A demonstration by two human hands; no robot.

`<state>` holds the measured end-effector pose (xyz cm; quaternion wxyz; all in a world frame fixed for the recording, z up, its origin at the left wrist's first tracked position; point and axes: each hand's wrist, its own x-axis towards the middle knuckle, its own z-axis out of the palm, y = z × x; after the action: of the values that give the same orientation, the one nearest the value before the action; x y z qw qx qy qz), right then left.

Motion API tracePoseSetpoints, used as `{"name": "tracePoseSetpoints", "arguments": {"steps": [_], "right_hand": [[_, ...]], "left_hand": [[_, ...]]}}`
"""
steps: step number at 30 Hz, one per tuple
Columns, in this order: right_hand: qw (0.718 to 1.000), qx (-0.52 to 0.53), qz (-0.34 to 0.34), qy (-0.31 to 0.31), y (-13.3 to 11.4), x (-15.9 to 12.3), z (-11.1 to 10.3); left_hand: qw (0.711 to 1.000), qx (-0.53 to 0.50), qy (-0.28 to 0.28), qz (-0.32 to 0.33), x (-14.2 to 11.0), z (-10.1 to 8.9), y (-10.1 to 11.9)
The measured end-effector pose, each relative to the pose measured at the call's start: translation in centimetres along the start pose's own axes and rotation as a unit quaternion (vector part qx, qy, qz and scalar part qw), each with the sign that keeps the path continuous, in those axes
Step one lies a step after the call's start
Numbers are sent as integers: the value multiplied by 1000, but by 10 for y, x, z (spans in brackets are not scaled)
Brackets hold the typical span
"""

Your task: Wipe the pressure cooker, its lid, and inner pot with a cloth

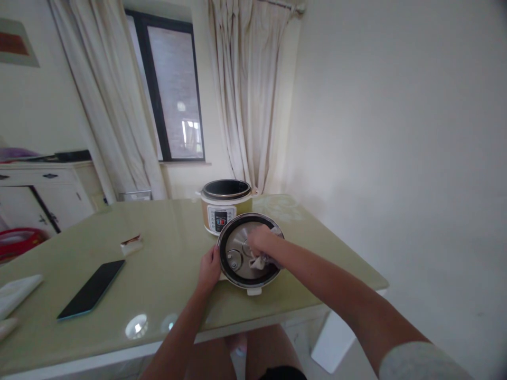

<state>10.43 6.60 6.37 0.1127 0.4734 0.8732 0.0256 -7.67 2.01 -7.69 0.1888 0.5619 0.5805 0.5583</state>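
A round pressure cooker lid (237,237) is tilted up with its metal underside and dark sealing ring facing me. My left hand (208,268) grips the lid's left rim. Against the inside of the lid, my right hand (261,240) is closed on a pale cloth (259,262), which pokes out below the fingers. Just behind the lid stands the electric pressure cooker (209,211), its top uncovered and its dark inner pot (226,187) showing. The lid hides part of the cooker's front panel.
On the green-topped table (166,285) lie a dark tablet (93,289), a small white packet (132,244) and a white item (18,293) at the far left. A wall (396,132) rises along the right. A white cabinet (59,195) stands at the back left.
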Motion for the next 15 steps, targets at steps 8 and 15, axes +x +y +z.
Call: {"name": "tracePoseSetpoints", "arguments": {"steps": [8, 15], "right_hand": [[994, 40, -86, -46, -19, 0, 11], [989, 88, 12, 119, 2, 16, 0]], "left_hand": [[1000, -15, 1, -13, 1, -1, -3], [1000, -24, -7, -8, -1, -2, 0]]}}
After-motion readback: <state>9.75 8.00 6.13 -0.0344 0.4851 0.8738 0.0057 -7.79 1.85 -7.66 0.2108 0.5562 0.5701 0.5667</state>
